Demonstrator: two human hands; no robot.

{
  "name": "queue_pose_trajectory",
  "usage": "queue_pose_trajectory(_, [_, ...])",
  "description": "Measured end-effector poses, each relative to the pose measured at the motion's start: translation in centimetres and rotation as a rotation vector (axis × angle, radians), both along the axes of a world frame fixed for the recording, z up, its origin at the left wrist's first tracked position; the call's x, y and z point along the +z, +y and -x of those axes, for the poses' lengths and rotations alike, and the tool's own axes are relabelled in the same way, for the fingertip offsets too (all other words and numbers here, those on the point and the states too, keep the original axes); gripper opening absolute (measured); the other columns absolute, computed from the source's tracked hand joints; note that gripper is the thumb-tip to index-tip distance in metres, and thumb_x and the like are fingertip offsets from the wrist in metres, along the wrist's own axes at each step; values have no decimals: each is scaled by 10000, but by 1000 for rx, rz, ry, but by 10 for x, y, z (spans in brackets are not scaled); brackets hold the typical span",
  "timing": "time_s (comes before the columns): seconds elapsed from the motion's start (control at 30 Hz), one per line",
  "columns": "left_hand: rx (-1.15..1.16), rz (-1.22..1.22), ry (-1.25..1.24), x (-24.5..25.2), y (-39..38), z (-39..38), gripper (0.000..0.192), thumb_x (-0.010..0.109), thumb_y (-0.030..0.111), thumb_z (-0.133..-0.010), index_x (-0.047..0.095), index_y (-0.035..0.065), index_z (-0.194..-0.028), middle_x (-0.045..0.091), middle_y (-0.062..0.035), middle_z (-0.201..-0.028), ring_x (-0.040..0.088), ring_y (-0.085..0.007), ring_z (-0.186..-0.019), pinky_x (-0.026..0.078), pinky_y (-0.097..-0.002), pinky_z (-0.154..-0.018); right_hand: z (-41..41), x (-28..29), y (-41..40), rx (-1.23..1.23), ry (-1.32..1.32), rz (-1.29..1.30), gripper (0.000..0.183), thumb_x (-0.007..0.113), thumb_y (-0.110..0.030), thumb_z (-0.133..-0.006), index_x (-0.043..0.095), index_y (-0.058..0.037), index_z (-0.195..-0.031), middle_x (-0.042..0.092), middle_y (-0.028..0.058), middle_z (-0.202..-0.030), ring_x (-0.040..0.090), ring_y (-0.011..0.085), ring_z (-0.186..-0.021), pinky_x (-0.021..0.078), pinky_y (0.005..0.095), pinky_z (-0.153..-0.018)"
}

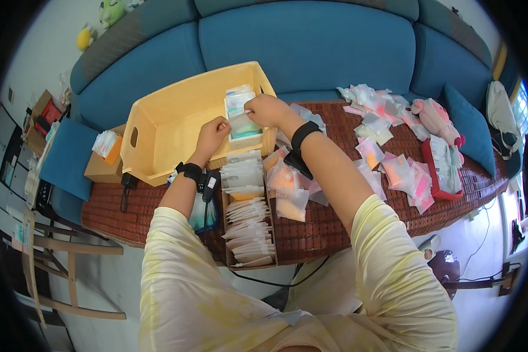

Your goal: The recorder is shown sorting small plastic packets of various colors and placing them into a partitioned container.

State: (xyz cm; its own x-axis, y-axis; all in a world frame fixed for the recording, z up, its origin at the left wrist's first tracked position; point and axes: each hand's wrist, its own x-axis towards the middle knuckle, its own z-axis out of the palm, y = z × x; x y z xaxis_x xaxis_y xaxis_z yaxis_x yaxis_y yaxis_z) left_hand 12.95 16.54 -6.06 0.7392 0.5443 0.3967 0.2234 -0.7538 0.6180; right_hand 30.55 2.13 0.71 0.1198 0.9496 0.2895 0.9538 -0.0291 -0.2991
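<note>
My left hand (213, 137) and my right hand (264, 111) pinch a small translucent plastic bag (241, 125) between them, above a white box (245, 141) of upright packets. That box stands in the right end of a large yellow plastic bin (176, 119). Nearer to me, a long narrow cardboard box (273, 229) holds a row of upright zip bags (248, 220). Right of it lie loose zip bags with orange contents (290, 209), partly under my right forearm. What the pinched bag contains is not plain.
More loose bags (374, 105) spread over the brown woven mat (321, 233) at right, beside a red box of packets (440, 193) and a pink plush toy (435, 119). An orange box (113, 152) sits on a cardboard box (99, 169) at left. A blue sofa (308, 44) stands behind.
</note>
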Motion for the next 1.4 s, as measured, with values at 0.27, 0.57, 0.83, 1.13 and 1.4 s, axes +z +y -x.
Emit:
queue_pose_trajectory(0.27, [-22, 66, -92, -4, 5, 2, 157, 579, 38, -812, 611, 14, -965, 558, -60, -659, 521, -130, -611, 449, -262, -609, 1, -1, 9, 45, -126, 141, 282, 607, -291, -841, 703, -110, -1034, 695, 130, -985, 658, 294, -938, 516, 408, -823])
queue_pose_trajectory(0.57, [-111, 53, 165, 9, -15, 3, 191, 638, 137, -834, 646, 34, -994, 632, -111, -729, 594, -201, -655, 484, -299, -658, 4, -1, 9, 24, -183, 205, 313, 599, -334, -829, 687, -158, -1073, 697, 111, -986, 661, 286, -939, 513, 411, -825])
queue_pose_trajectory(0.83, [-255, -326, 256, 13, -11, -3, 240, 661, 250, -852, 677, 11, -858, 639, -215, -763, 618, -357, -690, 485, -416, -657, 1, 4, 4, 45, -121, 169, 307, 598, -378, -772, 696, -154, -958, 703, 100, -933, 665, 285, -892, 516, 394, -792])
queue_pose_trajectory(1.13, [-152, -257, 644, 36, -13, -16, 379, 599, 383, -826, 688, 38, -954, 670, -219, -938, 640, -370, -881, 493, -431, -792, 6, 11, -7, 26, -24, 129, 516, 557, -603, -821, 700, -120, -936, 696, 122, -869, 663, 304, -844, 516, 410, -750])
queue_pose_trajectory(1.4, [-78, -212, 925, 59, -55, -35, 709, 464, 644, -843, 680, 11, -1080, 673, -190, -1096, 628, -349, -1033, 474, -397, -880, -3, 12, -30, -65, 52, -298, 397, 485, -409, -910, 684, -66, -928, 683, 179, -914, 658, 357, -880, 524, 466, -789])
